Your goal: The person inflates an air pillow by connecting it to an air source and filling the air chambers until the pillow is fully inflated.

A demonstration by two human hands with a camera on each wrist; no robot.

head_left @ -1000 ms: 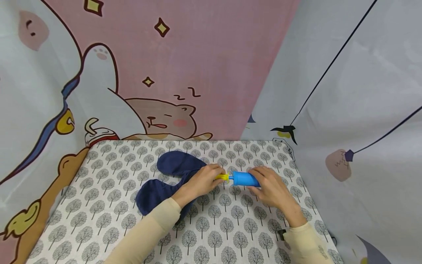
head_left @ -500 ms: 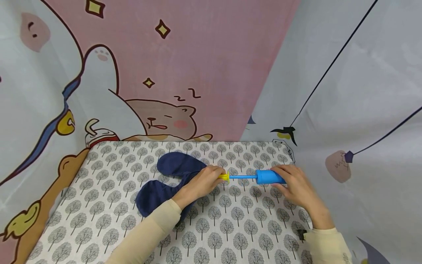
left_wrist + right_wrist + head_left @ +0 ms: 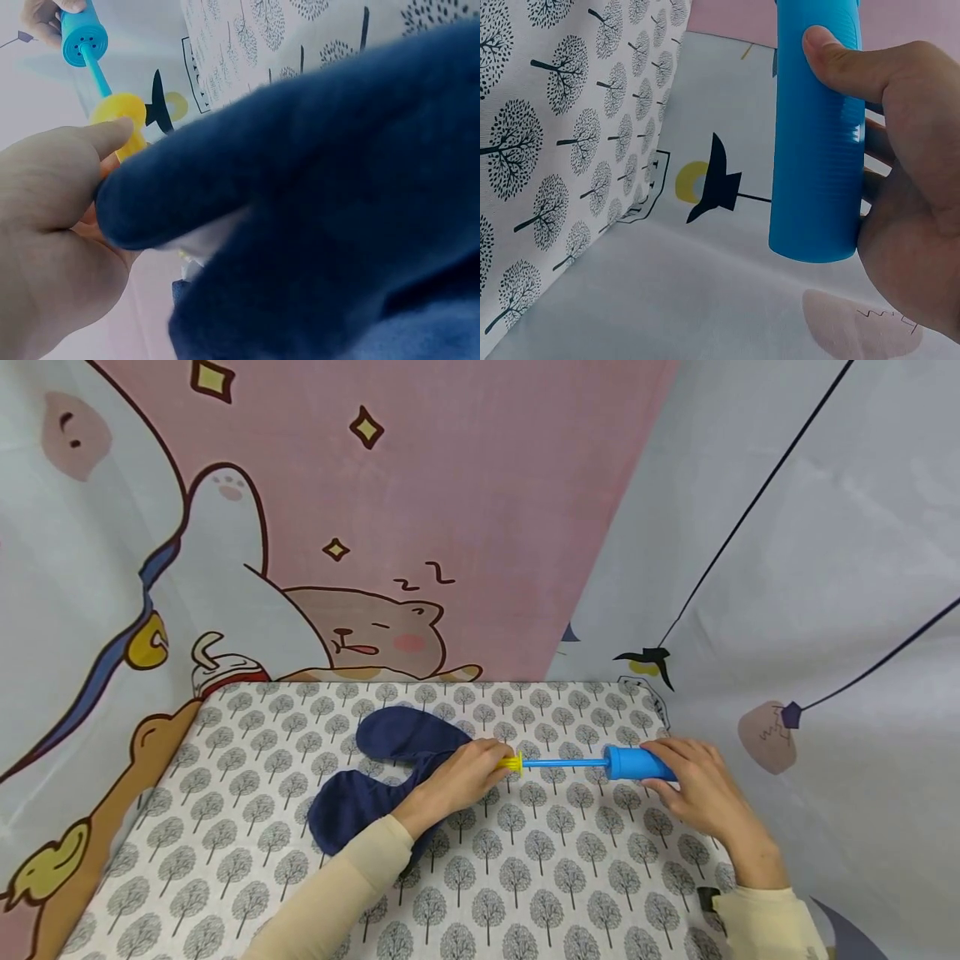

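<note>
The blue cylinder looks like plastic, a little glossy, with fine ridges. The yellow piece and the thin rod also seem plastic. The navy cushion is soft, matt cloth; the tree-printed cover, matt fabric.

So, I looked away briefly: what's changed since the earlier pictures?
The right hand has moved rightward with the blue cylinder, baring more of the thin blue rod. The left hand still holds the yellow end; the navy fabric piece stayed put.
</note>
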